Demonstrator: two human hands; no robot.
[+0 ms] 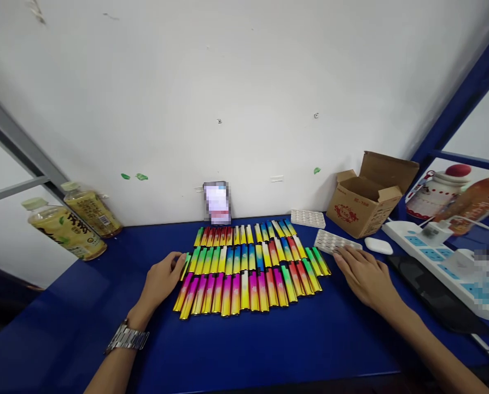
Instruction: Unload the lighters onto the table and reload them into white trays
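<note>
Many shiny lighters [244,257] lie in three rows on the blue table, coloured in fades of purple, red, green, blue and yellow. My left hand [162,279], with a metal watch [127,336] on its wrist, is curled at the left end of the middle row. Its fingers close on the outermost green-yellow lighter [186,266]; the thumb is partly hidden. To the right of the rows, my right hand [363,273] lies palm down with fingers stretched out. Its fingertips reach the near edge of a white tray with round holes [330,241].
A second white tray [308,219] lies behind, beside an opened cardboard box [359,202]. On the right are a white case [378,245], a black flat object [433,295] and a power strip [449,268]. A phone [217,202] leans on the wall. Two bottles [66,230] stand left.
</note>
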